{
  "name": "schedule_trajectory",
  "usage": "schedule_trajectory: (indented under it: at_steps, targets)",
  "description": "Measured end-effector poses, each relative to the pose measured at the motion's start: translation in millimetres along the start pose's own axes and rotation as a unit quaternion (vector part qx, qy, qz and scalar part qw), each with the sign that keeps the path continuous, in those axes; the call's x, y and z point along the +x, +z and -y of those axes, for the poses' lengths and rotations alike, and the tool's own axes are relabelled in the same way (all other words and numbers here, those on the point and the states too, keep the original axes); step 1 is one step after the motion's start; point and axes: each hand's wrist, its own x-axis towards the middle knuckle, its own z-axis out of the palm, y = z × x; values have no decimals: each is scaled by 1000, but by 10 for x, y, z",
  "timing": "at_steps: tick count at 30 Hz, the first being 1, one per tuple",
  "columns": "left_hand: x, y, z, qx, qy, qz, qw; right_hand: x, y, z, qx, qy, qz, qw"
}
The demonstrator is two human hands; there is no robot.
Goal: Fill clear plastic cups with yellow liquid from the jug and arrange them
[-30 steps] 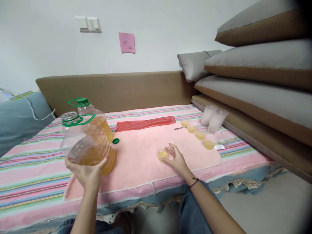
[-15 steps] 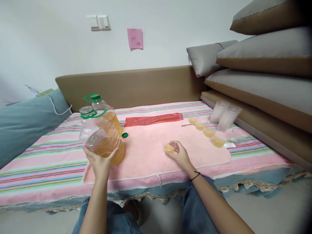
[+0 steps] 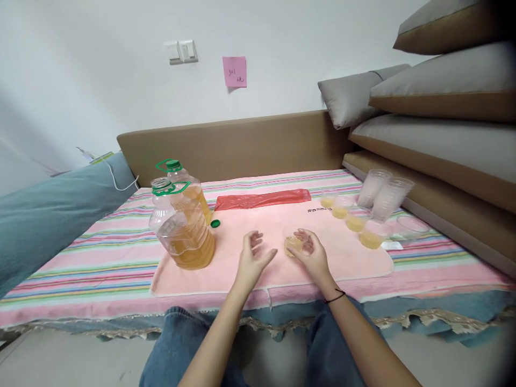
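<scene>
Right hand (image 3: 317, 259): thumb and fingers closed around the sides of a small clear cup (image 3: 292, 243).
Left hand (image 3: 250, 264): fingers apart, nothing held; just left of the cup.
Small clear cup: upright over the near middle of the pink towel (image 3: 237, 236), whether touching it cannot be told; yellow liquid (image 3: 288, 244) inside, so its filling appears done.
Green cap (image 3: 215, 223): lying loose beside the bottles, not yet back on.
Open bottle (image 3: 185, 236): upright, left of the left hand, partly full, its neck uncovered.
Row of four cups (image 3: 370, 239): right of the right hand, each with liquid; these appear finished. The cup in hand is apart from them.
Cup stacks (image 3: 390, 199): two, nested, behind the row; judged unused. How many remain to be filled cannot be told.
Capped bottle (image 3: 198, 194): behind the open one, its lid on, also holding liquid.
</scene>
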Motion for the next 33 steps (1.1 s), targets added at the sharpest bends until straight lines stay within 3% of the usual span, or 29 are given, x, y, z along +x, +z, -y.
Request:
schedule_trajectory:
  at_steps: [4,9,17,21,33]
  targets:
    - [143,509,-18,-56,-54,89,993,27,-90,27,2,-10,-13,1000]
    - [268,841,-125,-90,-72,129,985,89,-186,26,12,-9,-46,999]
    - [366,1102,-150,-99,-70,113,986,111,-259,30,27,6,-83,996]
    - [518,1190,-70,-98,-76,105,987,87,-309,-12,-38,42,-122,991]
    - [1516,1818,363,-37,-69,69,995,157,-568,-23,-53,61,-147,986]
